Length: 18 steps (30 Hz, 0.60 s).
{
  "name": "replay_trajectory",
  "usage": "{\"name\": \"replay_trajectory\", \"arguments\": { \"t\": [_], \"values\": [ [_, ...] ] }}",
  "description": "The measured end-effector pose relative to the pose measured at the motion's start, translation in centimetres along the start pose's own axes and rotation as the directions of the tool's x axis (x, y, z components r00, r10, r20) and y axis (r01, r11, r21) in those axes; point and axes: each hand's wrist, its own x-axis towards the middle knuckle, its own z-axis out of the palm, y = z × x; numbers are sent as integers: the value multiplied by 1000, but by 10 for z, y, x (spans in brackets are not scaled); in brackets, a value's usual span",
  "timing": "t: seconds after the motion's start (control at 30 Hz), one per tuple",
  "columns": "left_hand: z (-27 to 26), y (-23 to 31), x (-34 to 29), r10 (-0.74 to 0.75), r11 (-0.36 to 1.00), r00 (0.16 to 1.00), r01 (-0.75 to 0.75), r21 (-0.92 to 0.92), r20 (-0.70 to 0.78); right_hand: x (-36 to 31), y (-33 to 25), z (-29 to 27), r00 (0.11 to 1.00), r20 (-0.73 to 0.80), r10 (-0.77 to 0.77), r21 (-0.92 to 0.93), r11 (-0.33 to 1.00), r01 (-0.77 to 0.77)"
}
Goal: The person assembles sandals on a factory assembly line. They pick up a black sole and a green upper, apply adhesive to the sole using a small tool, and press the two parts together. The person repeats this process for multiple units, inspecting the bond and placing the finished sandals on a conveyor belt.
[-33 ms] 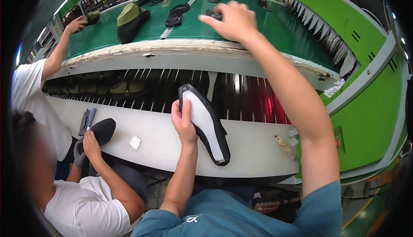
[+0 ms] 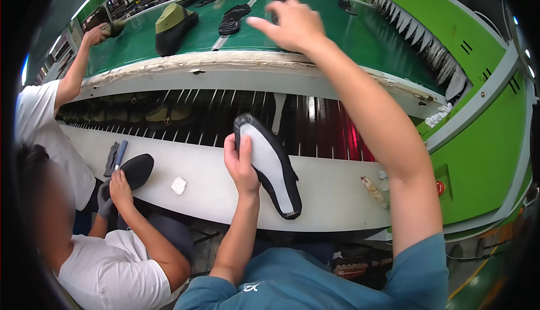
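Observation:
My left hand grips a black shoe by its side, thumb pressed on the pale bottom that faces up. The shoe is tilted over the white ledge, its narrower end pointing toward me. Over the green conveyor belt, my right hand reaches out with thumb and fingers apart. A dark piece, partly hidden by the fingers, shows close to that hand; contact cannot be made out. Left of it on the belt lies a black shoe sole. Farther left rests a black shoe on an olive last.
A co-worker at the left works on another black shoe with a blue-handled tool. Another person's arm reaches to the belt. The white ledge holds a white scrap. A green machine with a fringed opening stands at the right.
My right hand has moved slightly left over the belt. Soles and the olive-lasted shoe on the belt have shifted slightly right. The shoe in my left hand sits marginally lower.

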Motion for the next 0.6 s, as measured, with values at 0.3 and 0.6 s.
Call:
{"name": "replay_trajectory", "arguments": {
  "t": [0.3, 0.6],
  "values": [
    [19, 87, -58, 289, 944, 847, -330, 16, 447, 48, -70, 58, 928, 366, 74, 3, 997, -81],
    [47, 96, -57, 319, 886, 788, -446, 131, 527, 34, -74, 40, 940, 337, 47, 26, 998, -59]
  ]
}}
